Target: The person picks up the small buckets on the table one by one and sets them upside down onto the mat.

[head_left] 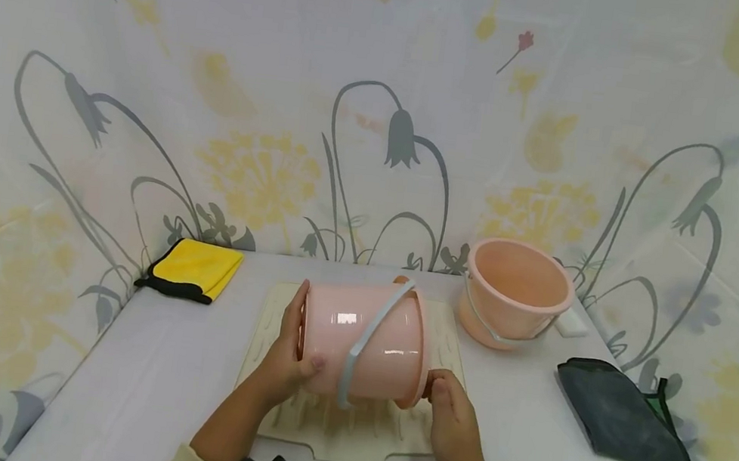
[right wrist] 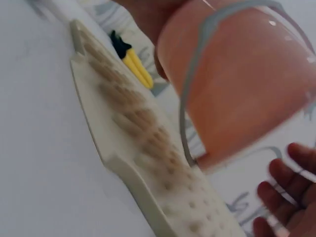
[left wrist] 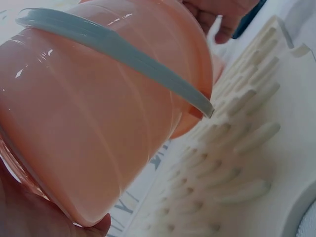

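A pink bucket (head_left: 337, 337) is held on its side above a cream pegged drying rack (head_left: 347, 450), its open end facing right. My left hand (head_left: 281, 369) grips the bucket by its base, the thumb on the side wall and the fingers across the bottom. The blue-grey handle (head_left: 367, 337) hangs slanting across the bucket's wall. Just by the rim is my right hand (head_left: 455, 423). In the right wrist view its loosely bent fingers (right wrist: 284, 177) appear spread and apart from the bucket. The bucket's inside is hidden.
A second pink bucket (head_left: 513, 315) stands upright at the back right, with a white object (head_left: 571, 326) beside it. A dark grey cloth (head_left: 618, 415) lies at the right, a folded yellow cloth (head_left: 201, 268) at the back left. Floral curtains (head_left: 288, 99) surround the white table (head_left: 139, 387).
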The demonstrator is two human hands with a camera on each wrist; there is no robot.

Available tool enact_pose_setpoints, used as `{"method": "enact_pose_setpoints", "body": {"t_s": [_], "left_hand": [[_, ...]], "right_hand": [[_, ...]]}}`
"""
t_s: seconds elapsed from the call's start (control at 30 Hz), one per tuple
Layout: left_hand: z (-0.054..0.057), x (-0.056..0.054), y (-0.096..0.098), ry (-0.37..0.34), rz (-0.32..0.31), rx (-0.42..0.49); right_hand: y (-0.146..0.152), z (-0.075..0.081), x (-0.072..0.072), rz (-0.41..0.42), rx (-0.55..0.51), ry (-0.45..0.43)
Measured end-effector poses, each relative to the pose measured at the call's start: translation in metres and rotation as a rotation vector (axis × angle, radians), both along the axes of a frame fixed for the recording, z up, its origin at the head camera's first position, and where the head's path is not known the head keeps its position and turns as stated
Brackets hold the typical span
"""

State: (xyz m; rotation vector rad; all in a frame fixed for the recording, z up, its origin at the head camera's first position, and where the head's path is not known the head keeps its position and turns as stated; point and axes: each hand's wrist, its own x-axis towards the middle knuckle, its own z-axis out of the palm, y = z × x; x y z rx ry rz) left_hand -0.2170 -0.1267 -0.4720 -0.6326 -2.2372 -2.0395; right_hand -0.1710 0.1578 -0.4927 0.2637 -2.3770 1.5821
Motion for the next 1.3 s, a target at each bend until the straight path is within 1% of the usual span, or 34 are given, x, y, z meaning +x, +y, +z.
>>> {"method": "enact_pose_setpoints", "body": {"t_s": [0.07, 0.13, 0.2, 0.23, 0.33, 0.43, 0.53, 0.57, 0.67, 0.77, 0.8, 0.87, 0.97, 1.13, 1.3], "left_hand": [[0.0, 0.001, -0.004, -0.017, 0.017, 0.002], [0.001, 0.002, -0.007, -0.039, 0.034, -0.003], [0.001, 0.002, -0.011, -0.055, 0.046, -0.007], [0.002, 0.003, -0.014, -0.064, 0.05, -0.009], [0.001, 0.004, -0.02, -0.079, 0.056, -0.018], [0.001, 0.005, -0.027, -0.092, 0.057, -0.032], [0.001, 0.008, -0.034, -0.094, 0.071, -0.062], [0.001, 0.008, -0.037, -0.093, 0.081, -0.073], [0.004, 0.01, -0.046, -0.086, 0.112, -0.092], [0.01, 0.011, -0.054, -0.091, 0.124, -0.087], [0.012, 0.011, -0.057, -0.093, 0.128, -0.086], [0.017, 0.011, -0.062, -0.097, 0.138, -0.095], [0.022, 0.011, -0.07, -0.092, 0.162, -0.121], [0.025, 0.009, -0.085, -0.077, 0.173, -0.148], [0.03, 0.01, -0.098, -0.074, 0.191, -0.196]], "right_hand": [[0.009, 0.002, 0.0, -0.026, 0.139, -0.108], [0.019, 0.003, 0.0, -0.014, 0.296, -0.171], [0.029, 0.003, 0.0, 0.022, 0.422, -0.184], [0.034, 0.003, 0.001, 0.036, 0.464, -0.184], [0.051, 0.001, 0.003, 0.031, 0.548, -0.161], [0.066, -0.003, 0.006, 0.015, 0.591, -0.156], [0.078, -0.012, 0.009, 0.058, 0.638, -0.168], [0.081, -0.016, 0.01, 0.079, 0.654, -0.183], [0.086, -0.024, 0.012, 0.145, 0.665, -0.263], [0.088, -0.028, 0.014, 0.159, 0.648, -0.338], [0.088, -0.028, 0.014, 0.159, 0.64, -0.35], [0.089, -0.028, 0.015, 0.15, 0.64, -0.355], [0.092, -0.028, 0.014, 0.142, 0.653, -0.336], [0.097, -0.031, 0.013, 0.14, 0.658, -0.312], [0.098, -0.031, 0.014, 0.14, 0.646, -0.315]]}}
